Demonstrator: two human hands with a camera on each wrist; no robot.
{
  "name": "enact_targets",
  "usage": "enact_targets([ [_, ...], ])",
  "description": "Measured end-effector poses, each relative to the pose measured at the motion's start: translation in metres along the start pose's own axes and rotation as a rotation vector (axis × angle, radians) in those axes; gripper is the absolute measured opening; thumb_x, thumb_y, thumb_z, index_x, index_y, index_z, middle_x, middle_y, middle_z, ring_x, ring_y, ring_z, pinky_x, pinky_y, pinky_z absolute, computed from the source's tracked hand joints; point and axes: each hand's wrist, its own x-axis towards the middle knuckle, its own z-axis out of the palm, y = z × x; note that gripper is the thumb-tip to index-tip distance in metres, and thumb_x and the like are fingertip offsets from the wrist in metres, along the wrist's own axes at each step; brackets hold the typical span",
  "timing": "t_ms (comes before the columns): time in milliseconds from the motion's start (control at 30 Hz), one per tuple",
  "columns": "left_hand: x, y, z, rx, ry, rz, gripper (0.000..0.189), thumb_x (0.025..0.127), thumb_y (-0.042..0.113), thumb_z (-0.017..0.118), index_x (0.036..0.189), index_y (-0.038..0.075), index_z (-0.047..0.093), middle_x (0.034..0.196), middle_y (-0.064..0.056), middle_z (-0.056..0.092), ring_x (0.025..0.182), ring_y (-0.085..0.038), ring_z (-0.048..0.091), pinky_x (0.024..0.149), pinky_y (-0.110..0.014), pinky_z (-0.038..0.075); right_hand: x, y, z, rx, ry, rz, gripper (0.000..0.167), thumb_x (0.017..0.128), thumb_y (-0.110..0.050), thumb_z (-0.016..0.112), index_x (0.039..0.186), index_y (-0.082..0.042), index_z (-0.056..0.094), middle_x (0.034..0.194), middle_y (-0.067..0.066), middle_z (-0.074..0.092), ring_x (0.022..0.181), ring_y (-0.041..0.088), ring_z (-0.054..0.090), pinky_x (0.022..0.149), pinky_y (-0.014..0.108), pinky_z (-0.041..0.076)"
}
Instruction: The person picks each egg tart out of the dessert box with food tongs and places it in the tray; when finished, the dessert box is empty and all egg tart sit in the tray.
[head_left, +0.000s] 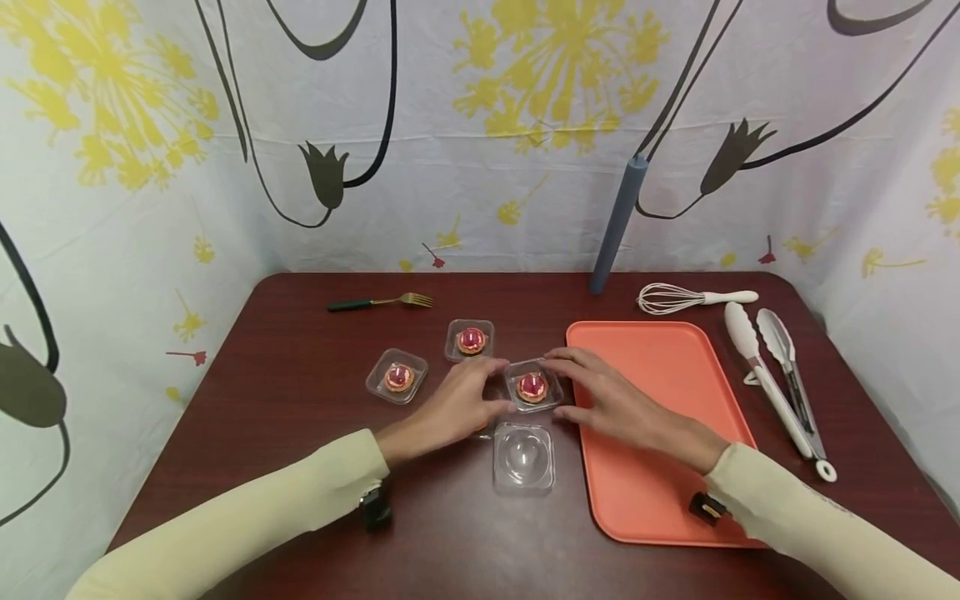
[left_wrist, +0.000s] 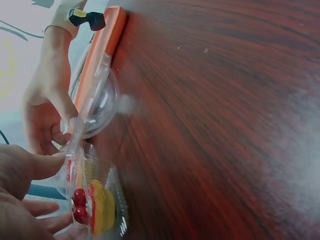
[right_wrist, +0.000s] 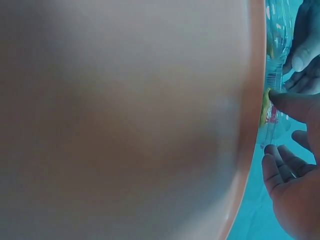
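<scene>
The table (head_left: 450, 542) is dark red, wood-grained. Between the left hand (head_left: 456, 398) and the right hand (head_left: 617, 402) is a box (head_left: 553, 393); on their near side lies a clear dome (head_left: 524, 460). A second box (head_left: 487, 431) is mostly hidden by the left hand. A third box (head_left: 417, 367) lies left of it, a fourth box (head_left: 453, 342) just beyond, a fork (head_left: 381, 302) farther beyond, leftward. The tray (head_left: 663, 362) extends beneath the right hand; tongs (head_left: 777, 404) lie rightward, the candle (head_left: 618, 225) and whisk (head_left: 693, 297) beyond.
</scene>
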Motion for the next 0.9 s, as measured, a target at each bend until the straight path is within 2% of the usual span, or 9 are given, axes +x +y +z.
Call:
enact_targets([
  [167, 0.006, 0.003, 0.008, 0.098, -0.054, -0.048, 0.082, 0.091, 0.044, 0.091, 0.156, 0.006, 0.060, 0.152, -0.010, 0.066, 0.145, -0.028, 0.056, 0.122, -0.047, 0.045, 0.002, 0.000, 0.001, -0.012, -0.019, 0.003, 0.067, 0.089, -0.007, 0.093, 0.150, -0.005, 0.065, 0.151, 0.011, 0.060, 0.139, 0.030, 0.056, 0.115, 0.054, 0.048],
  [333, 0.010, 0.007, 0.011, 0.123, -0.081, -0.064, 0.084, 0.092, 0.041, 0.091, 0.160, 0.005, 0.056, 0.154, -0.009, 0.065, 0.148, -0.027, 0.053, 0.124, -0.046, 0.043, 0.003, 0.000, 0.001, -0.045, -0.043, 0.027, 0.065, 0.093, -0.012, 0.091, 0.152, -0.008, 0.065, 0.149, 0.011, 0.062, 0.138, 0.030, 0.057, 0.115, 0.055, 0.048],
  [467, 0.008, 0.018, 0.005, 0.105, -0.078, -0.047, 0.084, 0.092, 0.033, 0.091, 0.160, 0.000, 0.053, 0.154, -0.012, 0.064, 0.148, -0.031, 0.052, 0.124, -0.048, 0.043, 0.004, 0.000, 0.002, -0.071, -0.037, 0.019, 0.066, 0.091, -0.013, 0.093, 0.152, -0.008, 0.065, 0.145, 0.012, 0.063, 0.134, 0.031, 0.059, 0.113, 0.056, 0.050],
  [533, 0.008, 0.017, 0.005, 0.111, -0.067, -0.016, 0.085, 0.093, 0.032, 0.090, 0.160, -0.001, 0.052, 0.153, -0.013, 0.064, 0.148, -0.030, 0.052, 0.125, -0.045, 0.042, 0.005, 0.000, 0.002, -0.089, -0.033, 0.014, 0.069, 0.089, -0.012, 0.094, 0.152, -0.008, 0.065, 0.144, 0.012, 0.063, 0.132, 0.031, 0.059, 0.111, 0.055, 0.051],
  [700, 0.003, 0.039, -0.009, 0.124, -0.081, -0.013, 0.082, 0.093, 0.023, 0.090, 0.160, -0.005, 0.051, 0.149, -0.017, 0.064, 0.144, -0.033, 0.054, 0.124, -0.045, 0.043, 0.006, 0.000, 0.002, -0.120, -0.025, 0.011, 0.071, 0.087, -0.008, 0.094, 0.152, -0.007, 0.064, 0.143, 0.013, 0.064, 0.131, 0.032, 0.060, 0.110, 0.056, 0.053],
  [767, 0.000, 0.053, -0.017, 0.131, -0.099, -0.032, 0.081, 0.093, 0.018, 0.091, 0.159, -0.006, 0.050, 0.147, -0.020, 0.064, 0.141, -0.035, 0.055, 0.123, -0.049, 0.044, 0.006, 0.000, 0.002, -0.123, -0.022, 0.017, 0.070, 0.088, -0.008, 0.093, 0.151, -0.007, 0.065, 0.143, 0.013, 0.064, 0.132, 0.033, 0.060, 0.110, 0.056, 0.053],
  [900, 0.000, 0.053, -0.016, 0.161, -0.083, -0.017, 0.079, 0.093, 0.018, 0.090, 0.159, -0.004, 0.051, 0.142, -0.018, 0.065, 0.135, -0.034, 0.057, 0.120, -0.051, 0.046, 0.006, 0.000, 0.002, -0.118, -0.017, 0.025, 0.068, 0.089, -0.009, 0.093, 0.151, -0.006, 0.065, 0.143, 0.014, 0.065, 0.132, 0.034, 0.061, 0.110, 0.057, 0.053],
])
